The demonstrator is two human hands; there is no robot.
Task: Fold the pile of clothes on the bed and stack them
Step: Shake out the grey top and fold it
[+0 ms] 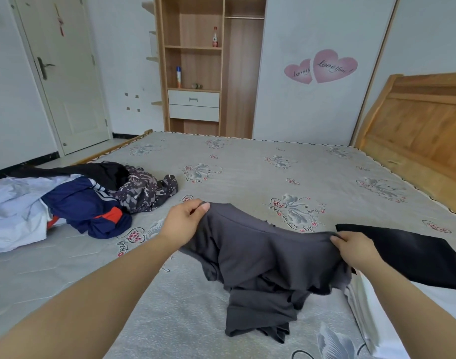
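**Head view: both hands hold up a dark grey garment over the bed**

The left hand point(183, 221) pinches one upper edge of the dark grey garment point(260, 265), thumb on top and fingers curled under the cloth. The right hand point(356, 248) grips the opposite upper edge, fingers closed round a bunched fold. Between the two hands the garment hangs in a sagging span; its lower part droops down and lies crumpled on the bed point(247, 161) close to the person.

Just beyond the right hand lies a folded black garment point(413, 255), resting on white cloth point(382, 314) at the bed's near right corner. The right hand and wrist cover part of the black garment's near edge.

To the left, well apart from the hands, sits the unfolded pile of clothes point(87, 200): a navy jacket with orange and striped trim, a dark speckled piece, a black piece behind, and pale blue-white fabric at the far left.

Past the bed stand a wooden headboard point(423, 125) at right, an open wardrobe point(195, 66) with two bottles point(215, 37) on its shelves, pink heart stickers point(322, 67) on the wall, and a closed door point(63, 73) at left.
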